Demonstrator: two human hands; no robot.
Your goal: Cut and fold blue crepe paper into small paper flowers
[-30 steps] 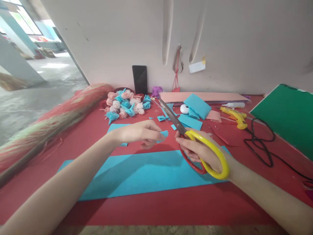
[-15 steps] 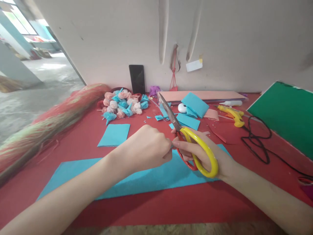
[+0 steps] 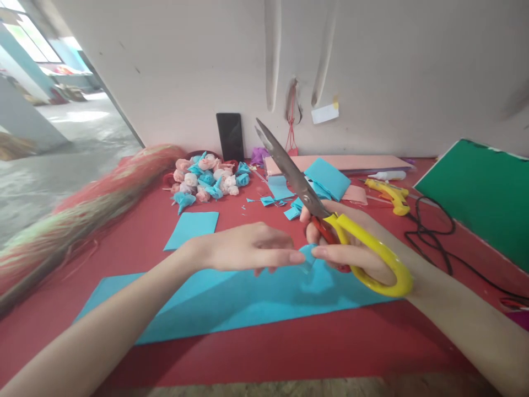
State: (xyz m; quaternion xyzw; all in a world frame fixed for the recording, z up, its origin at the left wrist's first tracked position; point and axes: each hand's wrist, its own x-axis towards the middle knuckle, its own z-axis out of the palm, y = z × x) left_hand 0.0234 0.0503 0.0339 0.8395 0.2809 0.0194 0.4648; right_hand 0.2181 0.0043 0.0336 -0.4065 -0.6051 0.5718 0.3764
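My left hand (image 3: pixel 248 248) is closed, with its thumb tip at the left edge of a small piece of blue paper (image 3: pixel 308 258). My right hand (image 3: pixel 355 255) pinches the other side of that piece between thumb and finger. It also holds a pair of scissors (image 3: pixel 306 196) with one yellow and one red handle; the blades point up and left, nearly closed. Beneath both hands a long strip of blue paper (image 3: pixel 194 311) lies across the table. Behind my left wrist rests a blue paper square (image 3: pixel 193 229).
Pink, white and blue paper flowers (image 3: pixel 210 176) are heaped at the back, near a leaning phone (image 3: pixel 230 137). Blue folded paper (image 3: pixel 328 177), a yellow glue gun (image 3: pixel 390 196) with black cord and a green board (image 3: pixel 479 193) are to the right. A red fibre bundle (image 3: pixel 99 204) lies left.
My hands have drawn slightly apart and the small blue piece now shows between them. The left fist has loosened and turned. The scissors moved right with my right hand.
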